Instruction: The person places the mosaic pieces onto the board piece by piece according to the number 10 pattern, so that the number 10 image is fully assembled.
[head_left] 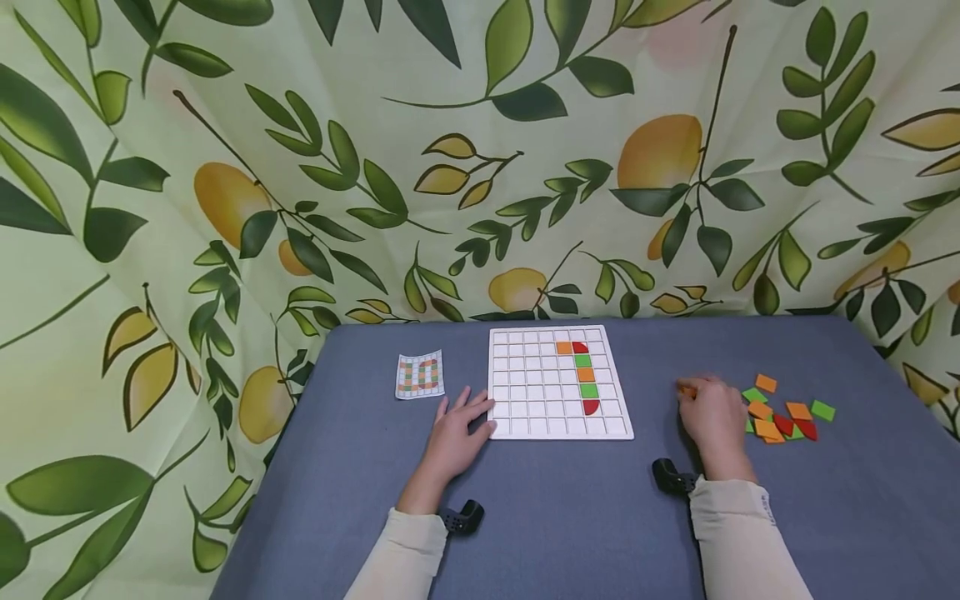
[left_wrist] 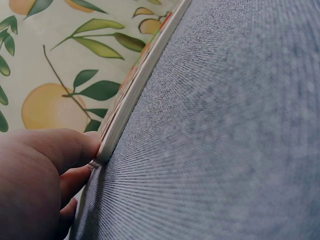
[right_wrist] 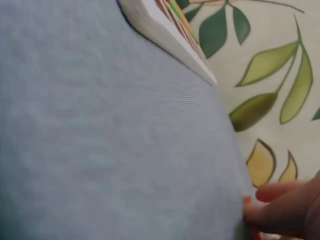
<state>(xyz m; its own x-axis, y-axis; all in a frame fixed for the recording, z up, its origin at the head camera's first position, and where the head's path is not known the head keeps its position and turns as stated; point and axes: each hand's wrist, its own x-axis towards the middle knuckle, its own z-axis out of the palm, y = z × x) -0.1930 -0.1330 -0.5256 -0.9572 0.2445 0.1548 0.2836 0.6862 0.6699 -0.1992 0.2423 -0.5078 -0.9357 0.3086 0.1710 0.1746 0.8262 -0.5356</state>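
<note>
A white grid board [head_left: 525, 425] lies on the table, with orange, green and red tiles in a column toward its right side and one orange tile [head_left: 564, 348] beside the top red one. My left hand [head_left: 454, 437] rests at the board's left edge, fingers extended; in the left wrist view the thumb [left_wrist: 75, 147] touches the board's corner [left_wrist: 105, 150]. To the right of the board, my right hand [head_left: 712, 421] pinches a small orange tile [head_left: 687, 391], mostly covered by the fingers. The right wrist view shows only a sliver of orange by those fingertips [right_wrist: 257, 215].
Loose orange, green and red tiles [head_left: 799, 411] lie in a scattered pile just right of my right hand. A small printed pattern card [head_left: 419, 375] lies left of the board. Behind the blue-grey table [head_left: 570, 517] hangs a leaf-and-fruit patterned cloth [head_left: 450, 250].
</note>
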